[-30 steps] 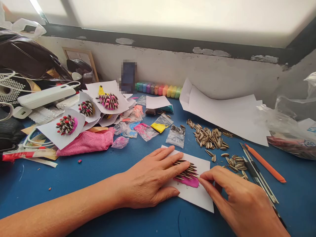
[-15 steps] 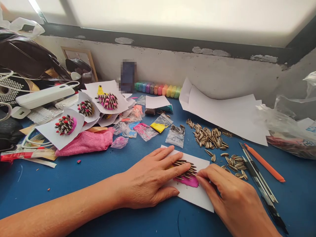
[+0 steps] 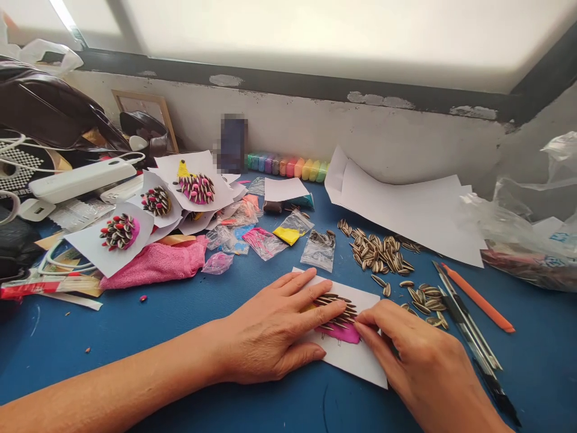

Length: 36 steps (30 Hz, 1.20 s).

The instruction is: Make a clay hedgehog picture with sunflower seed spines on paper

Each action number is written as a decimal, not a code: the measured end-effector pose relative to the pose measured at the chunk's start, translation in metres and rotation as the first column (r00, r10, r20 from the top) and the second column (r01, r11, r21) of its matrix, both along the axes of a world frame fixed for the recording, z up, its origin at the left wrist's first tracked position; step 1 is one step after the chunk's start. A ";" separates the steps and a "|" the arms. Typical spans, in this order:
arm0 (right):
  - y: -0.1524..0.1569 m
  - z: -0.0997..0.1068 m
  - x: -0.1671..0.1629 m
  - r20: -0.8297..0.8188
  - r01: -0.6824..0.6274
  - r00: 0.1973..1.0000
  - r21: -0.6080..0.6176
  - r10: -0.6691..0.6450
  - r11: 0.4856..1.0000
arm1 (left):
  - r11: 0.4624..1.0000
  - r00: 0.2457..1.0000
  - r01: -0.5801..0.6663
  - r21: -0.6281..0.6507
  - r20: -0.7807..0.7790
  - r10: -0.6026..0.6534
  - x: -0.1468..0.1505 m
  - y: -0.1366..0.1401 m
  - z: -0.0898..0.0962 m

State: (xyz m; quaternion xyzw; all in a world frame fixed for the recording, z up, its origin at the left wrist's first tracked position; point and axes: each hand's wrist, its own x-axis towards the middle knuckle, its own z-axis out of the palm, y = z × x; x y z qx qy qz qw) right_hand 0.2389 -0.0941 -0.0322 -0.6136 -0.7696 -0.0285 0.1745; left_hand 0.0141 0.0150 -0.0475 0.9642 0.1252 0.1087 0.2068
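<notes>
A white paper card (image 3: pixel 360 367) lies on the blue tabletop, bearing a pink clay shape (image 3: pixel 345 334) with rows of striped sunflower seeds (image 3: pixel 345 305) stuck in it. A bit of yellow shows at its left side, mostly covered. My left hand (image 3: pixel 274 328) lies flat with fingers spread, steadying the card and partly resting over the seeds. At the clay's right edge, my right hand (image 3: pixel 415 352) has thumb and forefinger pinched together; whatever sits between the fingertips is hidden. Small pencil marks show on the card below the clay.
Loose sunflower seeds (image 3: pixel 381 252) lie behind my right hand. An orange pen (image 3: pixel 478 297) and black pens (image 3: pixel 469 337) are at the right. Clay bags (image 3: pixel 293 228), a pink cloth (image 3: pixel 155 261) and finished seed cards (image 3: pixel 119 231) stand at left and back. White sheets (image 3: pixel 406 204) lean by the wall.
The whole view has shifted slightly. My left hand stays spread on the card, and my right hand keeps its pinch at the clay's right edge.
</notes>
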 end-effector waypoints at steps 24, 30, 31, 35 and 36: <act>0.003 0.011 0.019 0.121 0.141 0.982 0.051 -0.147 0.989 | 0.999 1.000 -0.017 -0.040 -0.021 0.016 -0.001 -0.003 0.003; 0.011 -0.003 0.033 0.192 0.237 0.946 0.148 -0.263 0.960 | 0.998 1.000 -0.030 -0.057 -0.009 0.029 -0.001 -0.005 0.005; 0.012 -0.005 0.033 0.199 0.245 0.941 0.158 -0.274 0.957 | 0.998 1.000 -0.029 -0.059 -0.006 0.029 -0.001 -0.005 0.005; 0.014 -0.012 0.035 0.217 0.269 0.927 0.181 -0.305 0.946 | 0.999 0.999 -0.026 -0.043 0.019 0.027 -0.001 -0.005 0.004; 0.015 -0.013 0.037 0.218 0.278 0.924 0.184 -0.315 0.943 | 0.999 0.999 -0.026 -0.037 0.026 0.027 -0.001 -0.005 0.004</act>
